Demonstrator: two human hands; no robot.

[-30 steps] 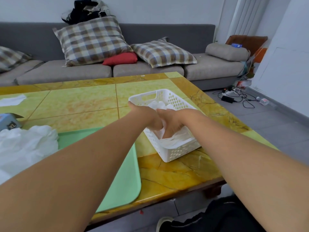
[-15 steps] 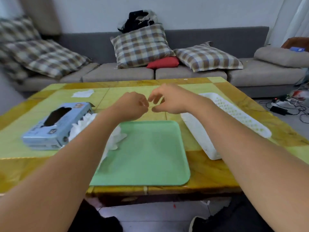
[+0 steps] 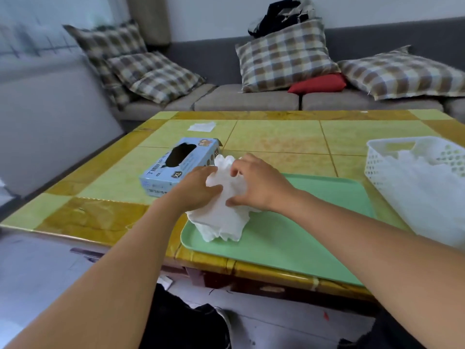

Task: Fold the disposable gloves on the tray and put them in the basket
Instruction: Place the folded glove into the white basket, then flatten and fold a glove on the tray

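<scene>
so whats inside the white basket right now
The basket holds a heap of white gloves, already put in. Anything beneath that heap is covered, and its right part is out of frame.

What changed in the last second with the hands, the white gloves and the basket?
Both hands left the white plastic basket and crossed to the pile of white disposable gloves at the green tray's left end. The left hand and right hand now grasp the pile's top. The tray, the basket and the blue glove box seem unmoved.
</scene>
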